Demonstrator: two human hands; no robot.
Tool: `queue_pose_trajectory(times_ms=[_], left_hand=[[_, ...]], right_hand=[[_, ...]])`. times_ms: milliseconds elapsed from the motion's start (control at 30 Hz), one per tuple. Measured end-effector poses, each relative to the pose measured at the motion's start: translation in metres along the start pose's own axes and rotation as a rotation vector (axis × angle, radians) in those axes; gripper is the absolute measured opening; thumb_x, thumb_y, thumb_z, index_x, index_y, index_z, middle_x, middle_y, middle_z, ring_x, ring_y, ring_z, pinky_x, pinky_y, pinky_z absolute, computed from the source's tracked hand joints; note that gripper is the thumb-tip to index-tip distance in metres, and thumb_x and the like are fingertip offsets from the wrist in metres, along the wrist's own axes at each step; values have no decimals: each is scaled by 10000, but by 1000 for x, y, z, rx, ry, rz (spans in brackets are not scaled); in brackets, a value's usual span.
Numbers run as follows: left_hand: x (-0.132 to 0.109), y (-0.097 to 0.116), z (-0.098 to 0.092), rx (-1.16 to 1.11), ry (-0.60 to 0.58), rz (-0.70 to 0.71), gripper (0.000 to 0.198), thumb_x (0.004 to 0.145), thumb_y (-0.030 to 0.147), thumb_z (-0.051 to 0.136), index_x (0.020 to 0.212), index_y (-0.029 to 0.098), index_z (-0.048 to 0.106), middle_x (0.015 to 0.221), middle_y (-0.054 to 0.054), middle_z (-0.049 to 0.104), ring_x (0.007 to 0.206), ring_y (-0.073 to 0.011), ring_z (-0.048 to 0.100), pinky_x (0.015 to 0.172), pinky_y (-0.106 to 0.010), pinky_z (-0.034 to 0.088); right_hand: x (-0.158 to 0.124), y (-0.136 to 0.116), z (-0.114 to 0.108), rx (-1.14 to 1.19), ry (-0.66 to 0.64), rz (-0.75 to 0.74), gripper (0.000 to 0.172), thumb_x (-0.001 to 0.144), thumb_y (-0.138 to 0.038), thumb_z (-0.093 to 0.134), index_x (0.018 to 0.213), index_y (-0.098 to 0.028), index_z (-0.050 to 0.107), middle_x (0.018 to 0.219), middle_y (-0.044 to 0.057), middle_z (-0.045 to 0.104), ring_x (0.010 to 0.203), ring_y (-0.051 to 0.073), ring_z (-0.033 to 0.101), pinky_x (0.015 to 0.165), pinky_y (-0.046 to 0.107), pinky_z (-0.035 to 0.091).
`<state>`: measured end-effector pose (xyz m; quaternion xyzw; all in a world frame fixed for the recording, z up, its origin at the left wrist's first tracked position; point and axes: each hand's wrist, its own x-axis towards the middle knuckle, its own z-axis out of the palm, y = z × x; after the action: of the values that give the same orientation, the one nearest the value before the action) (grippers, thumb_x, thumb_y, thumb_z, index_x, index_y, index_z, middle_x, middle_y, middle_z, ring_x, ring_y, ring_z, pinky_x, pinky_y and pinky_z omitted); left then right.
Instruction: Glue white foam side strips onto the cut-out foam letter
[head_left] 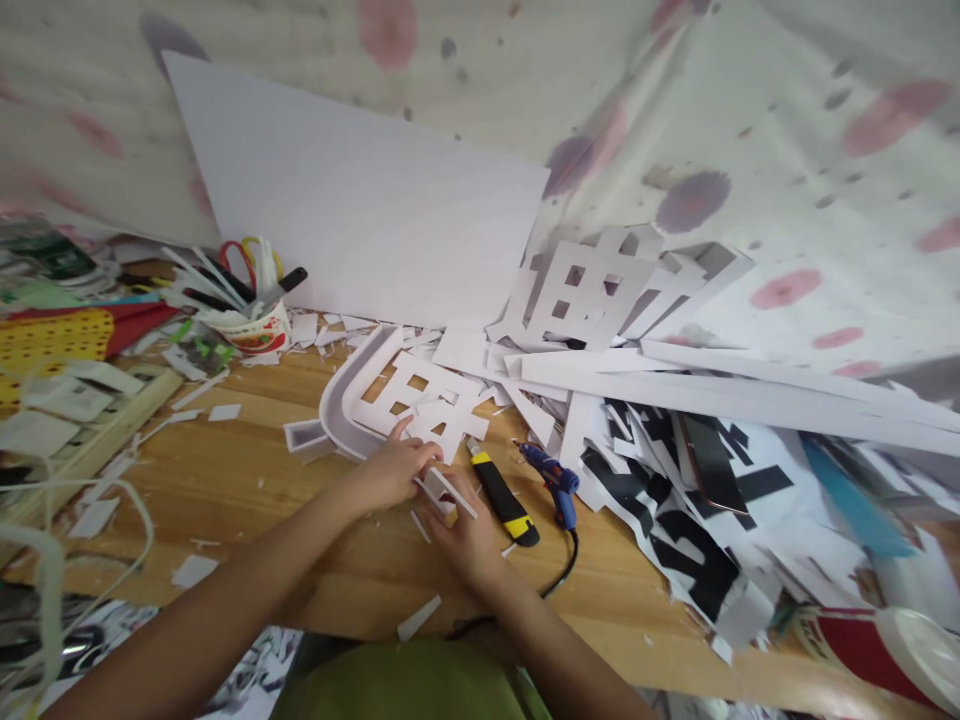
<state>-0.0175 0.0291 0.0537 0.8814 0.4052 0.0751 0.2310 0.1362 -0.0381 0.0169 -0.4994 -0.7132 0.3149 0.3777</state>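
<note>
Between my two hands is a small white board piece [447, 492] with an upright edge, held over the wooden table. My left hand [396, 472] pinches its left end. My right hand [466, 535] has its fingers closed around the right side. Just beyond my hands lies a flat white cut-out character [424, 395], beside a curved white channel-shaped piece [352, 390]. To the right of my right hand rest a yellow and black utility knife [504, 495] and a blue glue gun [553, 478] with a black cord.
A large white board [360, 190] leans at the back. Raised white characters [592, 290] stand right of it, behind long white strips [712, 390]. A tub of tools [259, 330] is at left. A phone [712, 465] lies on black-printed paper, and a cup [877, 650] lies at lower right.
</note>
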Motion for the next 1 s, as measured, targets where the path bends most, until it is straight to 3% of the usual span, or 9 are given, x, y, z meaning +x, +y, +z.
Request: queue_pose_trajectory(times_ms=[167, 300, 433, 633, 833, 1000], left_hand=[[-1, 3, -5, 18, -34, -20, 254, 678, 75, 522, 895, 205, 545, 802, 8, 644, 874, -160, 590, 1042, -384, 242], [-7, 11, -14, 2, -13, -152, 187, 726, 155, 525, 899, 205, 573, 886, -37, 637, 913, -196, 563, 817, -298, 418], [-9, 14, -14, -10, 77, -276, 173, 753, 213, 526, 916, 216, 586, 870, -34, 633, 851, -195, 569, 747, -287, 417], [0, 12, -16, -60, 191, -366, 167, 732, 167, 541, 888, 203, 586, 864, -34, 637, 872, -186, 568, 760, -275, 403], [14, 40, -26, -59, 209, -354, 146, 718, 205, 597, 864, 197, 595, 860, -39, 647, 875, -190, 573, 761, -274, 400], [19, 55, -27, -111, 285, -409, 205, 678, 154, 631, 871, 212, 595, 782, -4, 667, 795, -173, 591, 709, -260, 402]], right_hand=[[-6, -2, 2, -135, 38, 19, 211, 768, -122, 483, 926, -189, 605, 809, 52, 610, 741, 181, 571, 666, 280, 462], [-2, -5, 1, -185, 84, -42, 257, 764, -105, 465, 958, -186, 612, 851, 64, 614, 782, 188, 575, 697, 283, 459], [9, -3, -2, -207, 130, -126, 254, 810, -140, 454, 1006, -200, 604, 920, 72, 624, 885, 191, 571, 768, 284, 455], [29, -2, -7, -206, 210, -136, 196, 830, -189, 481, 978, -214, 607, 871, 53, 636, 812, 183, 580, 711, 277, 461], [24, -3, -21, -132, 339, -157, 150, 852, -158, 452, 945, -208, 558, 861, 49, 609, 815, 175, 551, 717, 291, 449], [21, 0, -16, -13, 457, -158, 198, 871, -133, 408, 1028, -219, 491, 920, 47, 578, 848, 168, 527, 737, 303, 446]])
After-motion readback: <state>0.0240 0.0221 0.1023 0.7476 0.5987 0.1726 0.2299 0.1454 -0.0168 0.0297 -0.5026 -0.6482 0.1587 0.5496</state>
